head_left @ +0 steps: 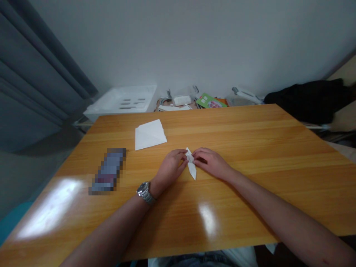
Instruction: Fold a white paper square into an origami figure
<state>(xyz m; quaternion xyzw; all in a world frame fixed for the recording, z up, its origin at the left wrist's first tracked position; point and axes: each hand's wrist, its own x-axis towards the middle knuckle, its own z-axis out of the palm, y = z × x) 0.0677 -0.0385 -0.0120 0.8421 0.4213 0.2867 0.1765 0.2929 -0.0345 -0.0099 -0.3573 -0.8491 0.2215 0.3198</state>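
Observation:
A small piece of folded white paper point(192, 170), narrow with pointed ends, is at the middle of the wooden table. My left hand point(172, 165) pinches its left side, thumb and fingers close together, and a metal watch sits on that wrist. From the other side, my right hand point(211, 161) grips the paper's right edge between thumb and fingertips. The fingertips cover part of the paper's middle. Farther back on the left lie white paper sheets point(150, 134), flat and roughly square.
A pixelated phone-like object point(109, 170) lies on the table point(250, 148) at left. Behind the far edge are a white foam tray point(122, 99), a green booklet point(210, 101) and assorted clutter. Dark cloth point(308, 100) is heaped at the back right.

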